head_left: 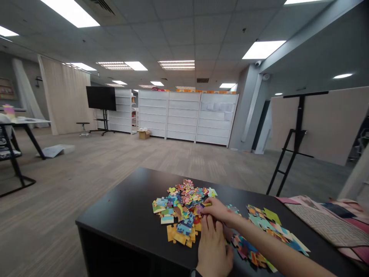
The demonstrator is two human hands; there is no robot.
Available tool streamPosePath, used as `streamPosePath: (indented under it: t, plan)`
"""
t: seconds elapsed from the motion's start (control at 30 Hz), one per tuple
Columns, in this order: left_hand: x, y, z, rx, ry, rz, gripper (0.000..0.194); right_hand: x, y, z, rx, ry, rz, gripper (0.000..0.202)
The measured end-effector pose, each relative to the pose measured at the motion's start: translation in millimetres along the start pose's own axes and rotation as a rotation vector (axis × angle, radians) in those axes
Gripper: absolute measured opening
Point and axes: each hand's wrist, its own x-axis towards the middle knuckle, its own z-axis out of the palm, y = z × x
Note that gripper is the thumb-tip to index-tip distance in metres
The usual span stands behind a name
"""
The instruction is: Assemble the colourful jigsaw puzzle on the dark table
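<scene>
A loose heap of colourful jigsaw puzzle pieces [178,209] lies on the dark tabletop [127,215]. Over the heap's right edge, my right hand [216,211] reaches in from the right with its fingers pinched on a small puzzle piece [206,205], which is partly covered. Just below it, nearer to me, my left hand [213,244] rests palm down with fingers stretched toward the pieces and its thumb apart. I see nothing held in it, though its fingertips are partly hidden. A dark band shows at the left wrist.
More puzzle pieces, some joined in patches [268,227], lie to the right, partly behind my right forearm. A pink and grey patterned cloth [319,223] covers the table's right end. Beyond stand a black stand [296,142], white shelving [183,115] and a screen [101,98].
</scene>
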Motion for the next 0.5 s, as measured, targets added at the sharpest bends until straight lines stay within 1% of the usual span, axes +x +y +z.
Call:
streamPosePath:
  t: [0.1,0.2,0.27,0.37,0.43,0.5]
  plan:
    - [0,1,-4.1,0.023,0.002,0.027,0.077,2,-1,-1,0.039,-0.028,0.016,0.024]
    - [-1,2,-8.3,0.056,0.043,0.087,0.068,3,-2,-1,0.069,-0.08,0.039,0.019]
    - [-2,3,-10.8,0.068,0.066,0.102,0.06,2,-2,-1,0.091,-0.135,0.049,0.021]
    - [-4,4,-13.4,0.067,0.085,0.082,0.052,2,0,-3,0.125,-0.204,0.051,0.026]
    - [-5,5,-13.6,0.073,0.102,0.081,0.056,1,3,-5,0.137,-0.22,0.043,0.028]
    - [-5,6,-13.0,0.087,0.124,0.091,0.063,1,7,-8,0.132,-0.211,0.024,0.028]
